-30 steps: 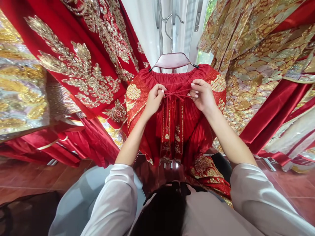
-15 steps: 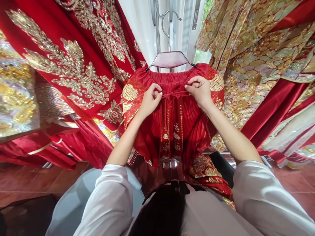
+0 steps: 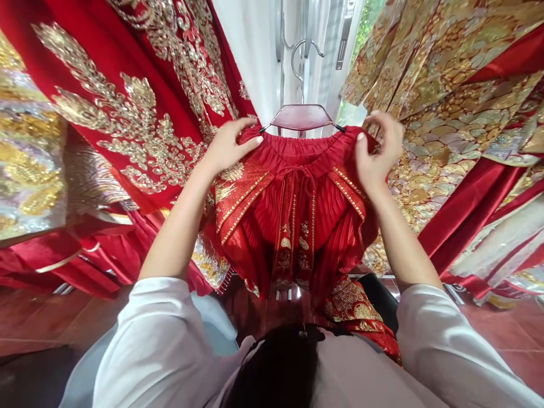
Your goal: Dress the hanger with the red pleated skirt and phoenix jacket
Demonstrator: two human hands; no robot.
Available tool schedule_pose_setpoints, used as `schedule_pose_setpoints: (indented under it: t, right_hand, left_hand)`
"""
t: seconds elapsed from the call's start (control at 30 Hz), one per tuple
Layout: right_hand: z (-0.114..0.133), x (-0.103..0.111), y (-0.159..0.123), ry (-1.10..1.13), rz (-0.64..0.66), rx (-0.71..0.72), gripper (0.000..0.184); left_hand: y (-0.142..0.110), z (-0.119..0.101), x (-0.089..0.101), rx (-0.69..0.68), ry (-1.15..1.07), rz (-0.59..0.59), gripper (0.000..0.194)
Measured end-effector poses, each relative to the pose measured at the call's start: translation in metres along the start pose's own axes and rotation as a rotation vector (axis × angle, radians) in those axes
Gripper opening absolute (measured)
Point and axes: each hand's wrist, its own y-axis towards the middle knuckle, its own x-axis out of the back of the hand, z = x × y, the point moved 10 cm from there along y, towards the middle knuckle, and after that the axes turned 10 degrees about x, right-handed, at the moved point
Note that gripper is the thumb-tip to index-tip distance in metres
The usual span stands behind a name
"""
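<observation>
Red pleated garment of gold-trimmed cloth (image 3: 293,215) hangs mid-dial from a pinkish wire-framed hanger (image 3: 301,117) at twelve. Left hand (image 3: 233,144) pinches its shoulder near ten; right hand (image 3: 378,150) curls near two, grip unclear. Adjusting shoulders seems underway; next calls for even tension.

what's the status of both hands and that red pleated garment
Left hand, right hand at opposite garment shoulders. Hanging on metal-hooked hanger, thin red neckline cord tied. Nothing visibly blocking.
</observation>
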Motion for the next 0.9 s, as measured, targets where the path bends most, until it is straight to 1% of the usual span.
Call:
schedule_pose_setpoints:
  t: [0.03,0.07,0.1,0.13,0.17,0.2,0.27,0.33,0.4,0.47,0.5,0.57,0.6,0.63,0.7,0.77,0.8,0.83,0.9]
  right_hand:
    - [-0.011,-0.002,0.004,-0.007,0.067,-0.039,0.037]
    - [-0.02,-0.008,0.006,0.006,0.172,-0.068,0.041]
    - [-0.028,-0.016,0.004,0.025,0.29,-0.087,0.044]
    - [-0.034,-0.024,-0.001,0.034,0.388,-0.102,0.045]
    - [-0.039,-0.029,-0.006,0.026,0.449,-0.117,0.046]
    - [-0.044,-0.031,-0.01,-0.003,0.466,-0.133,0.048]
    - [-0.048,-0.03,-0.017,-0.102,0.403,-0.158,0.052]
    - [-0.044,-0.027,-0.021,-0.186,0.32,-0.162,0.055]
    - [-0.035,-0.026,-0.026,-0.219,0.275,-0.167,0.056]
    - [-0.021,-0.019,-0.036,-0.23,0.242,-0.196,0.057]
    - [-0.014,-0.012,-0.044,-0.245,0.223,-0.217,0.059]
    - [0.0,0.006,-0.068,-0.306,0.198,-0.257,0.069]
    - [0.005,0.014,-0.083,-0.344,0.209,-0.271,0.075]
    - [0.007,0.02,-0.099,-0.373,0.237,-0.285,0.076]
    - [0.005,0.026,-0.128,-0.371,0.303,-0.327,0.062]
    - [-0.002,0.029,-0.148,-0.323,0.351,-0.382,0.046]
    - [-0.004,0.03,-0.153,-0.295,0.368,-0.402,0.041]
    - [-0.002,0.029,-0.156,-0.272,0.383,-0.41,0.037]
    - [0.008,0.025,-0.155,-0.245,0.411,-0.396,0.035]
  left_hand:
    - [0.001,0.01,-0.007,0.02,-0.017,0.062,0.047]
    - [0.0,0.017,-0.013,0.041,-0.028,0.096,0.048]
    - [-0.003,0.023,-0.018,0.066,-0.031,0.096,0.049]
    - [-0.007,0.027,-0.02,0.099,-0.026,0.061,0.048]
    - [-0.012,0.03,-0.021,0.14,-0.017,0.002,0.046]
    - [-0.017,0.032,-0.019,0.188,-0.006,-0.07,0.044]
    - [-0.028,0.035,-0.015,0.29,0.012,-0.219,0.041]
    - [-0.036,0.035,-0.013,0.369,0.023,-0.317,0.04]
    - [-0.042,0.03,-0.013,0.405,0.034,-0.346,0.041]
    - [-0.054,0.021,-0.015,0.425,0.048,-0.361,0.045]
    - [-0.065,0.017,-0.016,0.444,0.066,-0.373,0.05]
    - [-0.095,0.012,-0.02,0.511,0.134,-0.396,0.063]
    - [-0.11,0.012,-0.025,0.552,0.195,-0.379,0.069]
    - [-0.125,0.014,-0.03,0.596,0.262,-0.347,0.07]
    - [-0.146,0.025,-0.042,0.659,0.36,-0.208,0.054]
    - [-0.156,0.034,-0.05,0.68,0.44,-0.036,0.035]
    - [-0.157,0.036,-0.051,0.679,0.469,0.04,0.029]
    - [-0.158,0.035,-0.052,0.671,0.488,0.1,0.024]
    - [-0.156,0.026,-0.054,0.638,0.492,0.165,0.015]
